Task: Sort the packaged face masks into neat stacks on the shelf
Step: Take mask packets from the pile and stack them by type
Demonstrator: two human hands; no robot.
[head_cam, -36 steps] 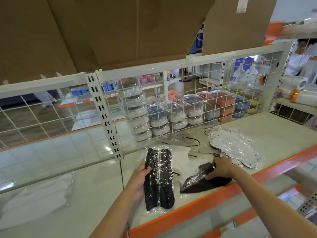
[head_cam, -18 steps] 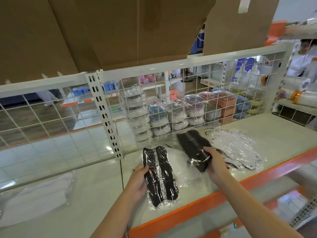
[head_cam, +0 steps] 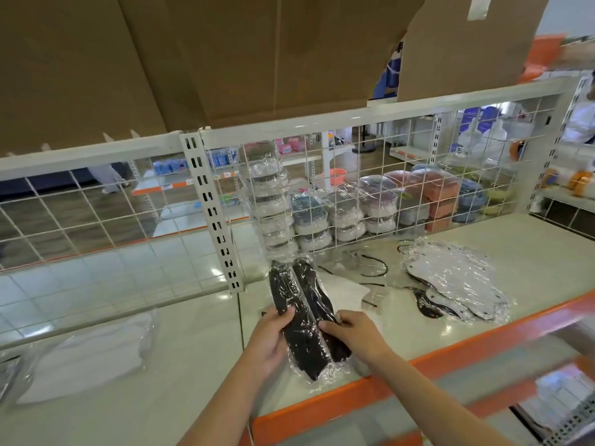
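A stack of black face masks in clear wrap [head_cam: 302, 313] lies lengthwise near the front of the pale shelf [head_cam: 515, 252]. My left hand [head_cam: 270, 339] grips its left side and my right hand [head_cam: 354, 336] presses on its right side. Under and behind it lies a white packaged mask [head_cam: 346, 292]. To the right sits a loose pile of wrapped white masks [head_cam: 454, 278] with a black one [head_cam: 425, 305] poking out beneath. Loose wrappers with black ear loops [head_cam: 370, 268] lie by the mesh.
A wire mesh back panel [head_cam: 354, 175] and slotted upright [head_cam: 212, 214] bound the shelf; wrapped stacks of goods [head_cam: 341, 214] stand behind it. White packaged masks [head_cam: 87, 355] lie on the left shelf section. Cardboard [head_cam: 225, 53] hangs overhead. The orange front edge [head_cam: 450, 358] runs below my hands.
My right hand carried a black mask pack from the right and laid it onto the black pack under my left hand; both hands now hold that stack together.
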